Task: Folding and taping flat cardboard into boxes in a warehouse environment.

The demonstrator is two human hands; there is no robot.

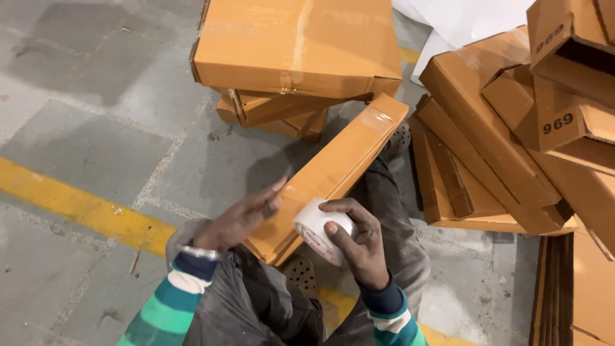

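Observation:
A flat orange cardboard box [343, 168] stands on edge across my lap, tilted up toward the far right. My left hand [240, 221] rests with flat fingers against its near left face, fingers apart, slightly blurred. My right hand [359, 240] grips a roll of clear packing tape [317, 229] with a white core, held against the near end of the box. My sleeves are striped green, white and dark blue.
A stack of taped orange boxes [295, 51] lies on the grey concrete floor ahead. More flattened and leaning boxes [500, 147] pile up at the right. A yellow floor line [70, 205] runs across the left. White sheeting [467, 19] lies at the top right.

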